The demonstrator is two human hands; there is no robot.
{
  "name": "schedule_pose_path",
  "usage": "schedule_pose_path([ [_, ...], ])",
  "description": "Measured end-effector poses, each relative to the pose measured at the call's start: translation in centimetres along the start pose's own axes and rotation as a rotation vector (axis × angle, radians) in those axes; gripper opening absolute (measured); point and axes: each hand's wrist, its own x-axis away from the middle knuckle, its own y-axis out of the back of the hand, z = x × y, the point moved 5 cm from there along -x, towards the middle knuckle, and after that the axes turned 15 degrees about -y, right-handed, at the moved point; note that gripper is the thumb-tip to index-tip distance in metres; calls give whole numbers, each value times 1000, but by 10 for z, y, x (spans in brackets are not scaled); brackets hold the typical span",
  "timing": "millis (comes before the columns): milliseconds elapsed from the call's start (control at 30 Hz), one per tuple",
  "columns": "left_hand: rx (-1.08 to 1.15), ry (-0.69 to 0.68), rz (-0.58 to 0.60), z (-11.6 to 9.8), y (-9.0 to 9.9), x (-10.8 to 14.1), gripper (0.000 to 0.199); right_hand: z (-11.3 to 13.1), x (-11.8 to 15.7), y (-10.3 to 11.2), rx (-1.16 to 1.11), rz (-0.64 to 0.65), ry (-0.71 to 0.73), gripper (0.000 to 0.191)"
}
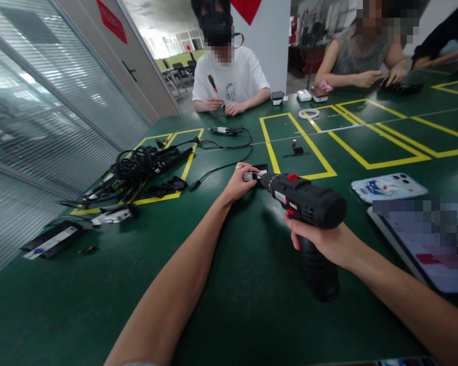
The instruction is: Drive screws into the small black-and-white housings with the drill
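Observation:
My right hand (324,236) is wrapped round the grip of a black cordless drill (305,198) with red switches. The drill points forward and left, its chuck close to my left hand (241,183). Between the left fingers is a small black and silver part (251,176), partly hidden by the fingers and the chuck. Whether the drill's bit touches this part I cannot tell. A dark flat piece (261,168) shows just behind it, above the green table (229,305).
Coiled black cables (141,165) lie on the left, near a black box with a white label (53,239). A phone (389,186) and a tablet-like device (435,249) are at the right. Across the table a person in white (232,76) holds a screwdriver (212,83); other people sit farther right.

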Motion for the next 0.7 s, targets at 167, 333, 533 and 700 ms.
schedule_pose_path([
  [167,-6,5,1,0,0,0,27,0,0,1,-1,-2,16,19],
  [333,-12,0,0,1,0,-1,28,-3,-1,2,-6,4,19,19],
  [533,-13,5,3,-1,0,-1,30,-1,1,2,-8,-7,18,18],
  [700,-10,-12,0,0,-1,-1,30,2,1,1,-12,-12,21,19],
])
